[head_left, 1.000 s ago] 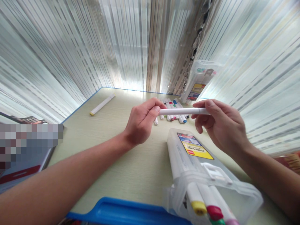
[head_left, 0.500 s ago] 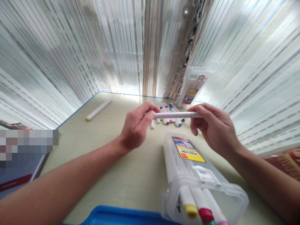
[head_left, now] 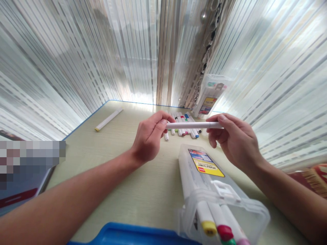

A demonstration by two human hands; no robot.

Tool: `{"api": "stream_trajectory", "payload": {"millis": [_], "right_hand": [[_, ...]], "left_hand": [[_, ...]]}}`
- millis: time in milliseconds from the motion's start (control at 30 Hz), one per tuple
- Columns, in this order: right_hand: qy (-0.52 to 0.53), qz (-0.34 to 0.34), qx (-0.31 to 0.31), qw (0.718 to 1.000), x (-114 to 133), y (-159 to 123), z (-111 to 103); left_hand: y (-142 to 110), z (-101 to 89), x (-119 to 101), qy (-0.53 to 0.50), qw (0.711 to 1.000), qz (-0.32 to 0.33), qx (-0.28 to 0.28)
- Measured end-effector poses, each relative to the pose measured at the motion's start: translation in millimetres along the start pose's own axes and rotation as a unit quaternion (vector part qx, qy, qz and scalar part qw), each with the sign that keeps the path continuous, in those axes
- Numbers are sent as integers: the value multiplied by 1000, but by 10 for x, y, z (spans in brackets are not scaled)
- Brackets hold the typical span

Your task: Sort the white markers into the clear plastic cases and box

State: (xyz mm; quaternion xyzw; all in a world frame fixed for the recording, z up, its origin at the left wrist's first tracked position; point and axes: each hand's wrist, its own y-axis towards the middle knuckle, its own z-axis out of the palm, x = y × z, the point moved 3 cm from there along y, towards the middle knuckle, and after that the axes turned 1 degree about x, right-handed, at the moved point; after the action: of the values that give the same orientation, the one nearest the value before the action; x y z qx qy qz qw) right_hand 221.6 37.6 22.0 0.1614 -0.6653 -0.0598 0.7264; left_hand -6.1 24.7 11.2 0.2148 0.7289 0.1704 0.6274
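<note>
Inside the nearer clear case (head_left: 184,170), markers (head_left: 216,216) (coloured ends (head_left: 225,232) outward).

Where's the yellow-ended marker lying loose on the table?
In the head view, the yellow-ended marker lies near the far-left corner of the tabletop, left of the left hand.

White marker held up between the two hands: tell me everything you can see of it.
The white marker is slim, straight and smooth, plastic by its look, with no print visible on the exposed barrel. A faint seam near the right hand may be where a cap meets the barrel. It is held roughly level above the table, the left hand pinching one end and the right hand's thumb and fingers the other. Both ends are covered, so any colour there cannot be told.
</note>
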Motion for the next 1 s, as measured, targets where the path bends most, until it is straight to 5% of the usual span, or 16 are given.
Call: {"api": "stream_trajectory", "payload": {"millis": [1000], "right_hand": [[-55, 23, 43, 997, -56, -10, 2]], "left_hand": [[33, 63, -50, 135, 989, 20, 52]]}}
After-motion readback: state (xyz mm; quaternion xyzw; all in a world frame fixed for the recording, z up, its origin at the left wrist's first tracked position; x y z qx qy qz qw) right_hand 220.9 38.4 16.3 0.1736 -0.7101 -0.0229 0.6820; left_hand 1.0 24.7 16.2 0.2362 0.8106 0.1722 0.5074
